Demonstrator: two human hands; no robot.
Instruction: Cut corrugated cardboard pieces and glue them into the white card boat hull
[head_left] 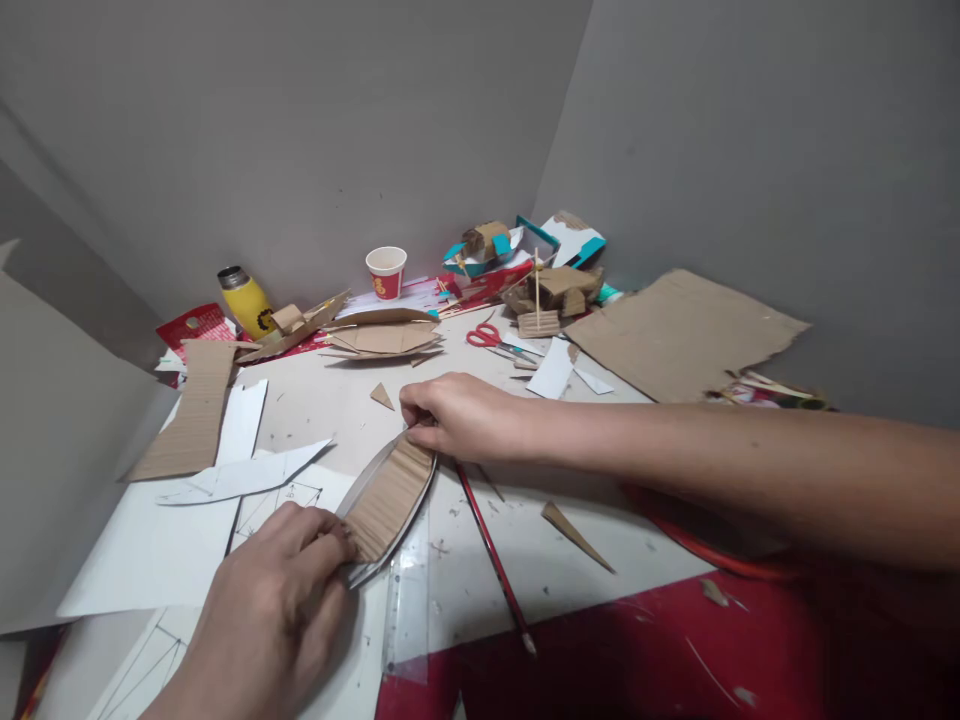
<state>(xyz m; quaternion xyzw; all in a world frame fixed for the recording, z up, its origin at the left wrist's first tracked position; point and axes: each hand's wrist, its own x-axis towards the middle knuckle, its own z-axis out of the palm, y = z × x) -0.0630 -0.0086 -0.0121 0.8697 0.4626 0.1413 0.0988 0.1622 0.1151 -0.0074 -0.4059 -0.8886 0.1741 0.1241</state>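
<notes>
Between my two hands is a small cardboard boat shape (391, 495) with a brown corrugated floor and thin, pale curved sides. My left hand (281, 590) grips its near end, fingers curled over the edge. At the far end my right hand (454, 415) pinches the tip between thumb and fingers. Just right of the boat shape lies a red and black pencil (495, 560). A clear ruler (407, 610) lies partly beneath it. A small cardboard triangle (382, 396) rests beyond my right hand.
Red-handled scissors (486, 336), a paper cup (386, 272) and a yellow bottle (246, 300) stand or lie toward the back. A larger cardboard boat (386, 335) sits in front of the cup. On the right is a big cardboard sheet (682, 325); white paper cutouts (247, 475) lie left.
</notes>
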